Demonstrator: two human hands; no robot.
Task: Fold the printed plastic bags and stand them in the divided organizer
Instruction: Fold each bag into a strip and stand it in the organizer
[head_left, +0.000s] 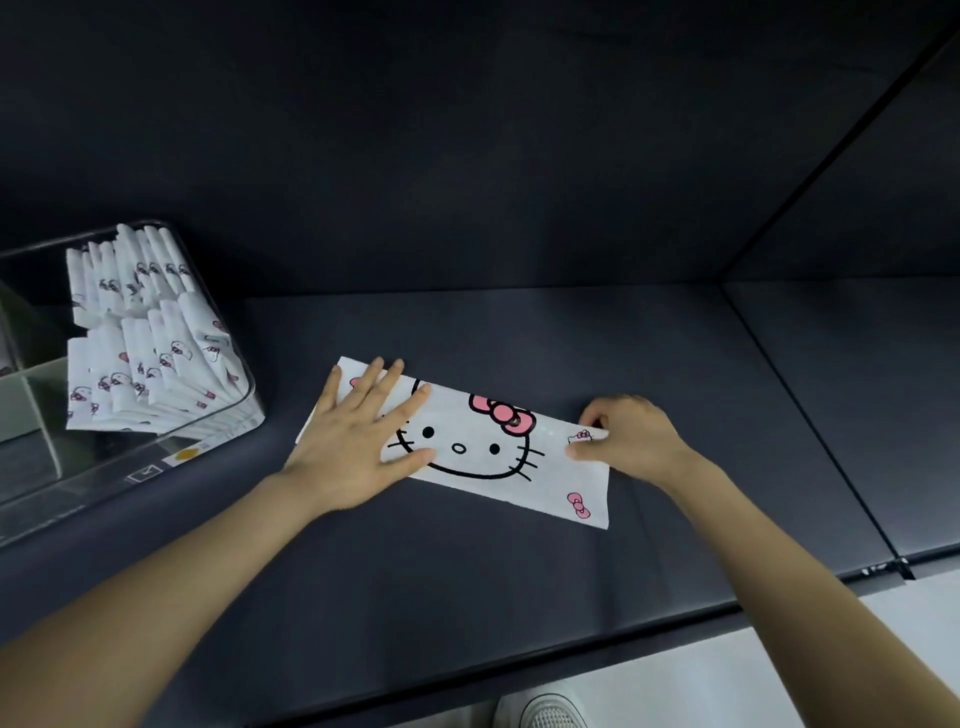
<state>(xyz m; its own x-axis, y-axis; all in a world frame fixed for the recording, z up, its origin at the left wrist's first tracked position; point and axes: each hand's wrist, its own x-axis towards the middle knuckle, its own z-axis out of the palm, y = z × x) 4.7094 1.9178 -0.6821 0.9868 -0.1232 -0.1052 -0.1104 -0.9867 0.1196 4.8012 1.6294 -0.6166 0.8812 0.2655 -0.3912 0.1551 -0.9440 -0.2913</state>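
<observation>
On the far left a clear organizer (218, 441) stands on the dark grey shelf (467, 582). Folded bags (150, 358) stand inside it in two rows, packed close and leaning over. They are white with little pink and black pictures.

Next is the left hand (358, 441). It lies flat with its fingers straight and spread apart, and it presses down on the left end of the printed plastic bag (488, 431). The bag lies in the middle of the shelf as a long strip, a bit slanted. It is white with a big cat face and a pink bow.

The right hand (634, 436) is at the bag's right end. Its fingers are curled, and they pinch the bag's top right corner.

Behind the shelf is a dark back wall (467, 156). A thin seam (810, 415) runs across the shelf on the right. At the bottom right are a white floor (779, 675) and the tip of a white shoe (545, 714)
</observation>
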